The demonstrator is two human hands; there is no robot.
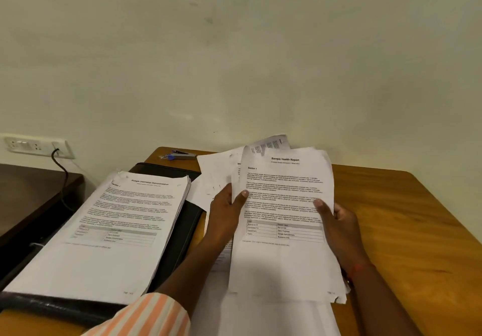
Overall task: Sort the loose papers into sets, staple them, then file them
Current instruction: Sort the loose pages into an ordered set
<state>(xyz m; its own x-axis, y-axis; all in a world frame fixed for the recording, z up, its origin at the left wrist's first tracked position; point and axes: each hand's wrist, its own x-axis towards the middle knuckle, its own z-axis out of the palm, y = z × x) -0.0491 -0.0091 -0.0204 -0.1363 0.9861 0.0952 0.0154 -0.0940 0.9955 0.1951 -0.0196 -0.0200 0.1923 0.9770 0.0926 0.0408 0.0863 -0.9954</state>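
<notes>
Both hands, left [226, 210] and right [339, 224], gripping a "Sample Health Report" sheaf [283, 221] above the wooden table [407, 221].

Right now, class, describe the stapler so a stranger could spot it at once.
On the wooden table, follow the far edge to the left corner by the wall. There, beyond the black file, lies the stapler: the only small metal thing, blue-tipped, among white papers.

An office-like desk space. A wooden desk [417, 218] at lower right carries a thick stack of printed documents [109, 226] on a black file folder [182, 228] and a stapler [180, 155] near centre. A socket panel [36, 147] sits on the plain cream wall [234, 48] at middle left.
</notes>
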